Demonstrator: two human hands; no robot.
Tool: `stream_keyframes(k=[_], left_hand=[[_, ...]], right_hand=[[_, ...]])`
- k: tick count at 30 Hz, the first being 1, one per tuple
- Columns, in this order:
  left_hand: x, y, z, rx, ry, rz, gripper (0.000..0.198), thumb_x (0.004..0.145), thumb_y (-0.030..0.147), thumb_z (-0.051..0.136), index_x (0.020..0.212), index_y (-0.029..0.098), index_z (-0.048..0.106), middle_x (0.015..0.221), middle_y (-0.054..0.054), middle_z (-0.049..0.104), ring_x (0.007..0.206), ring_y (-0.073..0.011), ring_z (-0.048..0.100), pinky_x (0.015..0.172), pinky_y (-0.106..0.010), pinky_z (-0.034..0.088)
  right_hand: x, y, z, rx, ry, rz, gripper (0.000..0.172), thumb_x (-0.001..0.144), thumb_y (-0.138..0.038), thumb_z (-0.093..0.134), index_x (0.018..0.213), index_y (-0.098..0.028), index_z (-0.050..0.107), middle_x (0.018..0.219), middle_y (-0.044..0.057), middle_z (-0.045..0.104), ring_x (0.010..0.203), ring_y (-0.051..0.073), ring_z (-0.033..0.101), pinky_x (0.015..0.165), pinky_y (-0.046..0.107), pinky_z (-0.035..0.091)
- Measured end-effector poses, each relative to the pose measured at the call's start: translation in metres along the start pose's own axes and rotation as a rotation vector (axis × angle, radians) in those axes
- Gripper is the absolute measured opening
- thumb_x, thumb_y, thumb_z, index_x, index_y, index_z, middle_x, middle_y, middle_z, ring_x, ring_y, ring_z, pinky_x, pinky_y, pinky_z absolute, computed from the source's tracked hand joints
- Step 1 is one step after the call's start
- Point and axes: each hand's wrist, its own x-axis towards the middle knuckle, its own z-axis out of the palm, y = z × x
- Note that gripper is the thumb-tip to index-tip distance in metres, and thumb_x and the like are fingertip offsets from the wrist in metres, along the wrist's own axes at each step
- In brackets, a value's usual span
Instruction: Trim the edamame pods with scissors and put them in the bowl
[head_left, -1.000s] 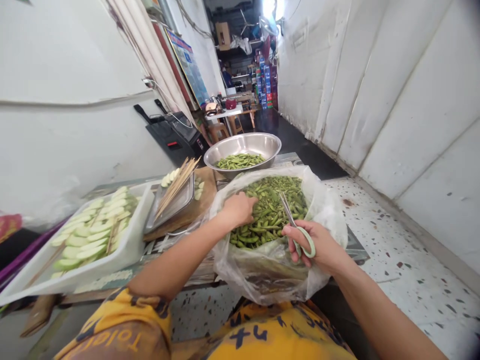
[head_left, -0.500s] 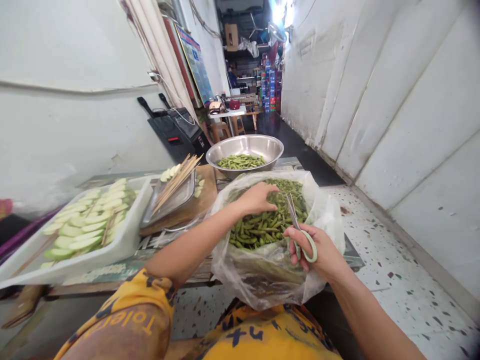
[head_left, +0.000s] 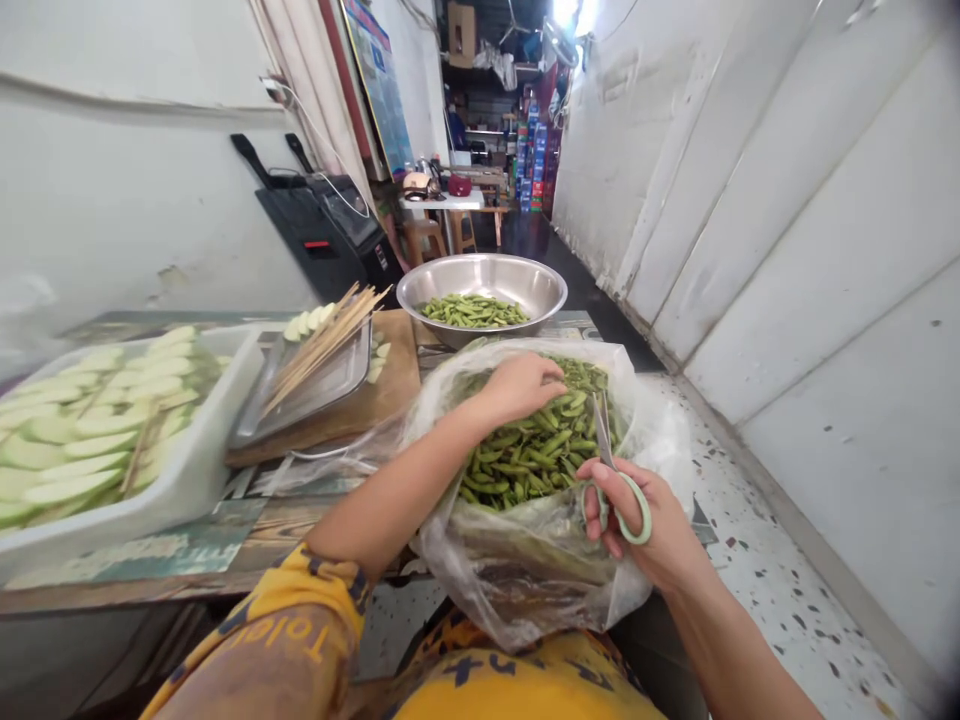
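Note:
A clear plastic bag (head_left: pixel 525 570) full of green edamame pods (head_left: pixel 536 455) sits at the table's near edge. My left hand (head_left: pixel 519 385) reaches into the bag with fingers curled down on the pods at the far side. My right hand (head_left: pixel 637 515) is at the bag's right rim, closed through the pale green handles of a pair of scissors (head_left: pixel 611 455) whose blades point up over the pods.
A steel bowl (head_left: pixel 525 285) with some pods stands behind the bag. Left of it a wooden board (head_left: pixel 390 385) carries a metal tray (head_left: pixel 330 385) with bamboo skewers. A white tub (head_left: pixel 187 470) of sliced green vegetable sits at the left. Terrazzo floor runs right.
My left hand has moved from the near left of the pods to the far side of the bag. The scissors hand has stayed at the right rim. The view has shifted.

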Motion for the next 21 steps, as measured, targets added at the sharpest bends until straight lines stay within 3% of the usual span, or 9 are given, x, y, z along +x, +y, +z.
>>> stream_keyframes(k=[5, 10, 13, 16, 19, 21], left_hand=[[0.009, 0.025, 0.031, 0.273, -0.092, 0.085, 0.041, 0.08, 0.048, 0.056, 0.107, 0.02, 0.068, 0.113, -0.013, 0.062, 0.111, -0.0325, 0.05, 0.095, -0.049, 0.037], [0.009, 0.043, 0.045, 0.307, -0.064, 0.038, 0.034, 0.079, 0.043, 0.058, 0.093, 0.015, 0.07, 0.104, -0.016, 0.063, 0.108, -0.0336, 0.051, 0.094, -0.051, 0.034], [0.014, 0.045, 0.042, 0.206, -0.066, -0.053, 0.022, 0.073, 0.034, 0.062, 0.082, 0.016, 0.071, 0.098, -0.014, 0.066, 0.101, -0.0321, 0.055, 0.087, -0.048, 0.038], [0.013, 0.038, 0.032, -0.051, -0.031, -0.089, 0.016, 0.073, 0.027, 0.058, 0.075, 0.016, 0.07, 0.082, -0.006, 0.069, 0.086, -0.0239, 0.06, 0.081, -0.038, 0.043], [0.0, 0.023, 0.016, -0.342, 0.03, -0.018, 0.024, 0.08, 0.028, 0.051, 0.084, 0.015, 0.071, 0.078, -0.001, 0.069, 0.076, -0.0176, 0.061, 0.072, -0.028, 0.046], [-0.013, 0.015, 0.005, -0.402, 0.055, 0.041, 0.028, 0.083, 0.03, 0.049, 0.09, 0.015, 0.071, 0.085, -0.001, 0.072, 0.08, -0.0173, 0.062, 0.075, -0.027, 0.047]], right_hand=[[-0.001, 0.001, 0.001, 0.013, 0.051, 0.004, 0.043, 0.073, -0.056, 0.068, 0.087, -0.016, 0.059, 0.057, -0.001, 0.054, 0.042, 0.011, 0.051, 0.029, 0.016, 0.031], [-0.002, 0.001, 0.002, 0.016, 0.069, 0.007, 0.043, 0.073, -0.054, 0.069, 0.086, -0.015, 0.059, 0.056, -0.002, 0.054, 0.041, 0.01, 0.051, 0.029, 0.015, 0.031], [-0.001, 0.0, 0.002, 0.018, 0.06, 0.003, 0.041, 0.074, -0.053, 0.069, 0.087, -0.015, 0.059, 0.057, -0.001, 0.054, 0.042, 0.01, 0.051, 0.029, 0.015, 0.031], [-0.001, -0.001, 0.002, 0.002, 0.052, -0.013, 0.042, 0.075, -0.054, 0.067, 0.087, -0.015, 0.06, 0.059, -0.001, 0.054, 0.043, 0.011, 0.052, 0.03, 0.016, 0.032], [-0.001, -0.002, 0.004, -0.019, 0.064, -0.023, 0.046, 0.074, -0.058, 0.066, 0.087, -0.015, 0.061, 0.059, 0.0, 0.055, 0.045, 0.012, 0.052, 0.03, 0.016, 0.032], [-0.001, -0.003, 0.006, -0.026, 0.073, -0.028, 0.047, 0.073, -0.059, 0.066, 0.087, -0.015, 0.06, 0.058, 0.0, 0.055, 0.044, 0.012, 0.052, 0.03, 0.017, 0.032]])
